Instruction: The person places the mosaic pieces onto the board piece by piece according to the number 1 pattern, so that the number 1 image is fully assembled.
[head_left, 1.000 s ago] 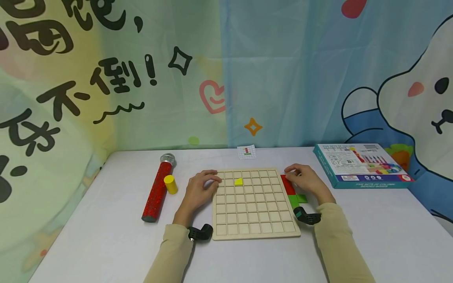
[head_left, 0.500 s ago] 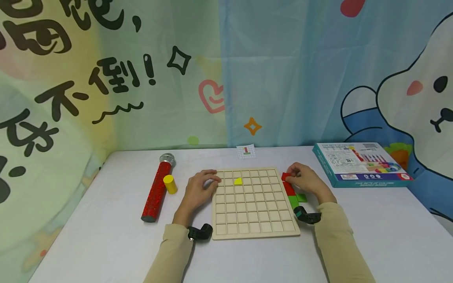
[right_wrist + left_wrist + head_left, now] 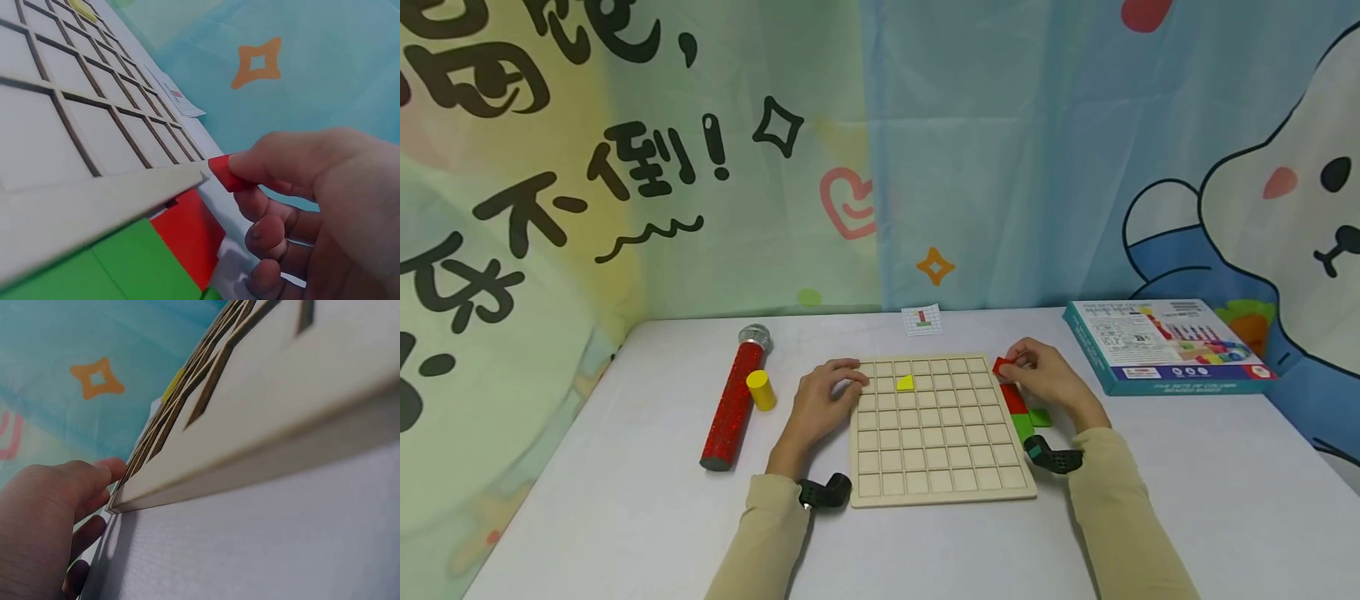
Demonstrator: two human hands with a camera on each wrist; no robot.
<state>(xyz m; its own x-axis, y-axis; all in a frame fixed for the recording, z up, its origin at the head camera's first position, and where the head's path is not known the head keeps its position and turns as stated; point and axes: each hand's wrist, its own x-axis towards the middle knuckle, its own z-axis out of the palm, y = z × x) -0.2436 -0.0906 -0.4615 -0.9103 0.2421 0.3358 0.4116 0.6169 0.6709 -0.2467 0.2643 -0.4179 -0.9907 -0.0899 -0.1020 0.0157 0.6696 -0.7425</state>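
Observation:
My right hand [image 3: 1042,375] pinches a small red square tile [image 3: 230,173] between thumb and forefinger, just off the right edge of the wooden grid board [image 3: 944,502]. Below it, another red tile [image 3: 1013,399] and several green tiles [image 3: 1023,427] lie along that edge. My left hand [image 3: 825,402] rests at the board's upper left side. In the left wrist view its thumb side touches the board's corner, with the other fingers loosely bent beside the edge. One yellow tile [image 3: 906,383] sits in an upper cell of the grid.
A red glittery microphone [image 3: 732,404] and a yellow cylinder [image 3: 762,391] lie left of the board. Behind it is a small card [image 3: 922,321] with a printed grid pattern. A teal-edged game box [image 3: 1165,350] lies at the back right, before a printed curtain [image 3: 970,167].
My right hand has taken hold of the topmost red tile and lifted it slightly away from the red tile below. The left hand and the board have stayed in place.

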